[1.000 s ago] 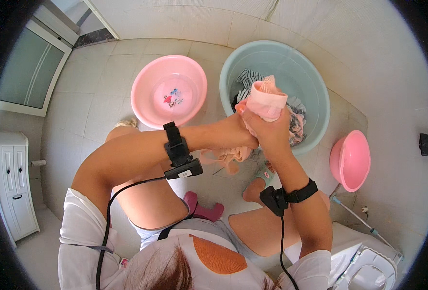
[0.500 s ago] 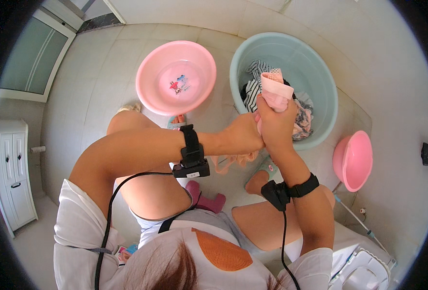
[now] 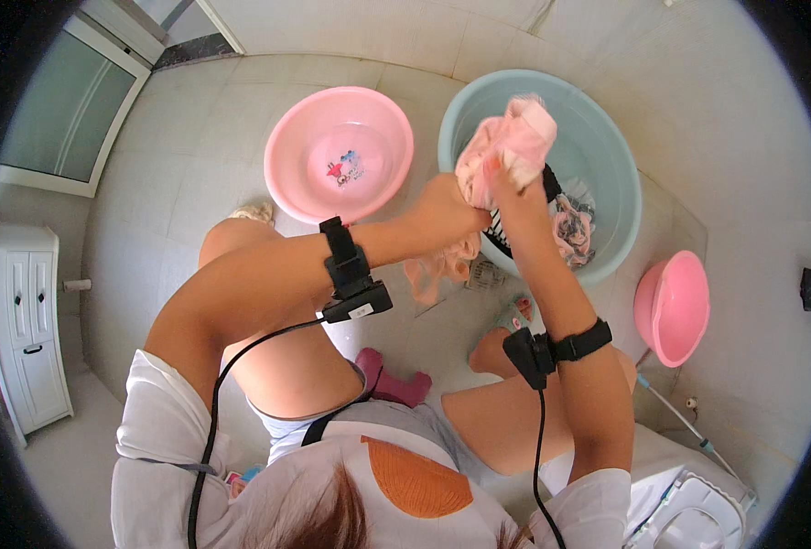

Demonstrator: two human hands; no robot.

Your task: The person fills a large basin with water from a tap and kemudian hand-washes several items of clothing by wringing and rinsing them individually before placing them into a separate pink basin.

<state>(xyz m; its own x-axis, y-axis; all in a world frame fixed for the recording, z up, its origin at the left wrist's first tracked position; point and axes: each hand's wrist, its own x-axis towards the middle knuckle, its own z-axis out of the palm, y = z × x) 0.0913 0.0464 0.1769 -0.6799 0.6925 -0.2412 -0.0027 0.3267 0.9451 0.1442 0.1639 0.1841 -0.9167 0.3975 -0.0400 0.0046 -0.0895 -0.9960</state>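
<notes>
Both of my hands are up over the near left side of a large blue-green tub (image 3: 607, 156). My left hand (image 3: 460, 203) is closed round a bunched pink garment (image 3: 513, 142), whose exact kind I cannot make out. Just right of it, my right hand (image 3: 513, 188) grips the same garment, its fingers partly hidden by the cloth. A peach length of cloth (image 3: 437, 270) hangs below my left hand; whether it belongs to the garment I cannot tell. Inside the tub lie a pink and grey patterned cloth (image 3: 573, 229) and dark and striped clothes.
Left of the tub stands a pink basin (image 3: 282, 151) with a printed figure on its bottom. A smaller pink basin (image 3: 685, 311) leans by the right wall. A floor drain (image 3: 485, 276) lies below the tub. A white cabinet (image 3: 35, 320) stands far left.
The pink garment has gone from a narrow folded shape to a looser, wider bunch. My right hand has tipped forward and slightly left. The peach length still hangs below.
</notes>
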